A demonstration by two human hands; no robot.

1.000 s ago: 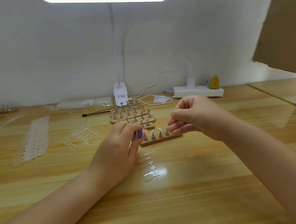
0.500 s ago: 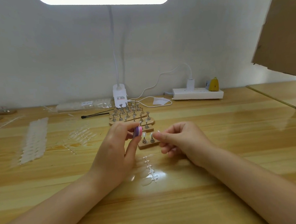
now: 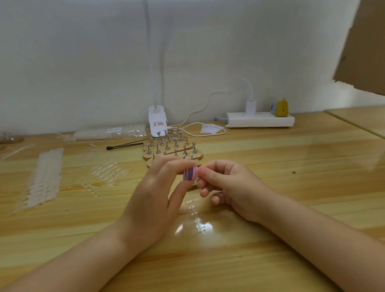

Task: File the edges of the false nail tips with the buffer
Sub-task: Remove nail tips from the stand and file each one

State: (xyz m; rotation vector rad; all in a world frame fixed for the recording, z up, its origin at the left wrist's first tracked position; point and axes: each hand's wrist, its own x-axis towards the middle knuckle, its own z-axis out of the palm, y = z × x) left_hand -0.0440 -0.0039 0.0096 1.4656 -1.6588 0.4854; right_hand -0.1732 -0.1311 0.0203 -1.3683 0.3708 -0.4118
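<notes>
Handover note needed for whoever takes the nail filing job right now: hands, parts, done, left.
Left hand: pinching the pink and purple buffer between thumb and fingers, raised above the table.
Right hand: fingers closed right against the buffer, apparently on a nail tip; the tip itself is too small to make out.
Parts: wooden stands with metal holders behind the hands; a clear strip of tips on the table below them; more clear tips and a white strip to the left.
Done: cannot tell how many tips are filed.
Left: probably finish this edge, then the remaining tips.
</notes>
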